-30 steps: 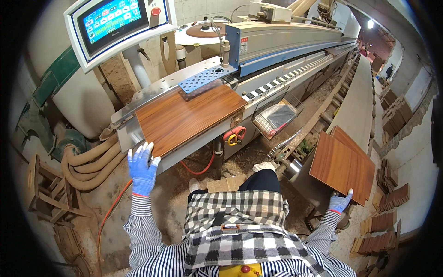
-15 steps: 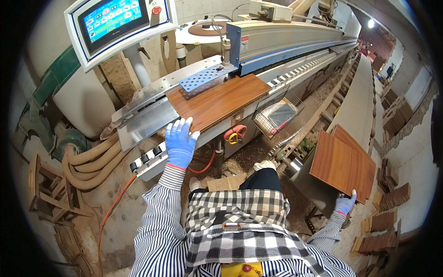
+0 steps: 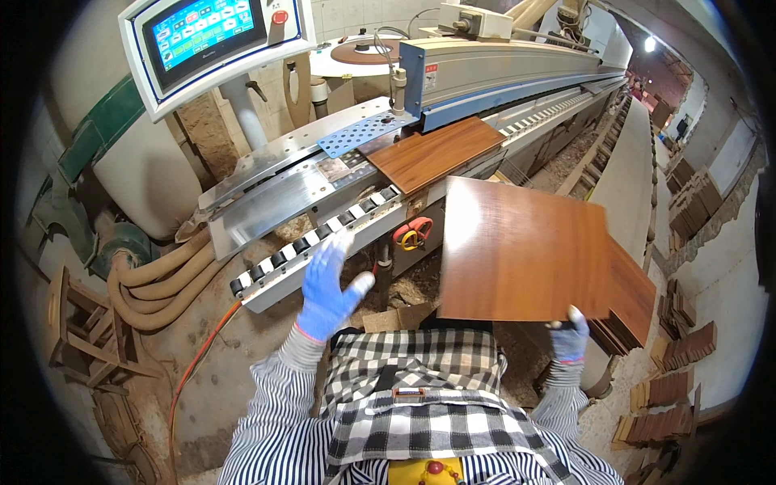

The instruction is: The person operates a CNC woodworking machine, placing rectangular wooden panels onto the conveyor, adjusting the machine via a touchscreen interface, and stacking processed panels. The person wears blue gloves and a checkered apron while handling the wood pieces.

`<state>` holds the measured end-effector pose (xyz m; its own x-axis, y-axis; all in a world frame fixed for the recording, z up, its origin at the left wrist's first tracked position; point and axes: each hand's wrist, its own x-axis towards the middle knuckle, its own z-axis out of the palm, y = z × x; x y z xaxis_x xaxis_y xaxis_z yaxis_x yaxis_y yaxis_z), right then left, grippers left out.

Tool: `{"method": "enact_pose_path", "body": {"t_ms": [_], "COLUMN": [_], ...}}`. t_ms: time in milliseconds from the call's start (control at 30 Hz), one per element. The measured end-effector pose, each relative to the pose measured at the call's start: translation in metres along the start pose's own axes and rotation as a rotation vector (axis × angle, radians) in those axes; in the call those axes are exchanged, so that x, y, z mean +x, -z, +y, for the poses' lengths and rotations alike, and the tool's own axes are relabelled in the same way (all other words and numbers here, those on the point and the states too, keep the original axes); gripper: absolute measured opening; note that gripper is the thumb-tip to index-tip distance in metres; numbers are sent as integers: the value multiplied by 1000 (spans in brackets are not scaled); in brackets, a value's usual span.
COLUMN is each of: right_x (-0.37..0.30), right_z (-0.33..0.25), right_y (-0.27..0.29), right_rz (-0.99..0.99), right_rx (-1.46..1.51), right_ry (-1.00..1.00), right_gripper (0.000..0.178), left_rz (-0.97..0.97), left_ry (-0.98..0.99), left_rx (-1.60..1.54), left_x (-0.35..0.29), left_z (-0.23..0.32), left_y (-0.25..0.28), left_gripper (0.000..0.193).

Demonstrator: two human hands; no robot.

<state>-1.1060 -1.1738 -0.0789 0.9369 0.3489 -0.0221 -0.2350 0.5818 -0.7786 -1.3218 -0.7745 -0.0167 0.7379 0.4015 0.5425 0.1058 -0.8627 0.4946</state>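
My right hand [image 3: 569, 335], in a blue glove with pale fingertips, grips the near edge of a reddish-brown wood-grain panel [image 3: 517, 250]. That panel is raised and tilted in front of my body, with light glaring on its left part. Beneath its right side lie more brown panels [image 3: 630, 299] in a stack. My left hand [image 3: 330, 283], gloved the same way, is held in the air with fingers apart and nothing in it, just short of the roller rail [image 3: 319, 236]. Another brown panel [image 3: 436, 155] lies on the machine bed, partly under the blue-framed beam [image 3: 501, 85].
A tilted control screen [image 3: 206, 36] stands at the upper left. Red-and-yellow-handled scissors [image 3: 413, 234] hang on the machine's side. Thick tan hoses [image 3: 162, 283] and an orange cable [image 3: 198, 364] run along the left floor. A long conveyor [image 3: 626, 178] stretches away at right, beside piled boards [image 3: 671, 388].
My right hand has lifted a panel off the stack and brought it left. The panel on the machine has slid farther right, away from my left hand, which has drawn back.
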Motion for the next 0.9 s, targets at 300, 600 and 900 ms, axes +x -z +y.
{"method": "enact_pose_path", "body": {"t_ms": [300, 600, 900], "right_x": [30, 43, 84], "right_z": [119, 152, 36], "right_y": [-164, -214, -47], "right_rz": [-480, -583, -219], "right_rx": [6, 212, -1583], "right_ry": [-485, -521, 510], "right_gripper": [19, 42, 30], "left_rz": [-164, 66, 35], "left_ry": [42, 136, 199], "left_rx": [418, 579, 539], "left_x": [-93, -75, -19], "left_z": [7, -58, -93], "left_y": [49, 74, 61], "left_gripper": [71, 59, 58]}}
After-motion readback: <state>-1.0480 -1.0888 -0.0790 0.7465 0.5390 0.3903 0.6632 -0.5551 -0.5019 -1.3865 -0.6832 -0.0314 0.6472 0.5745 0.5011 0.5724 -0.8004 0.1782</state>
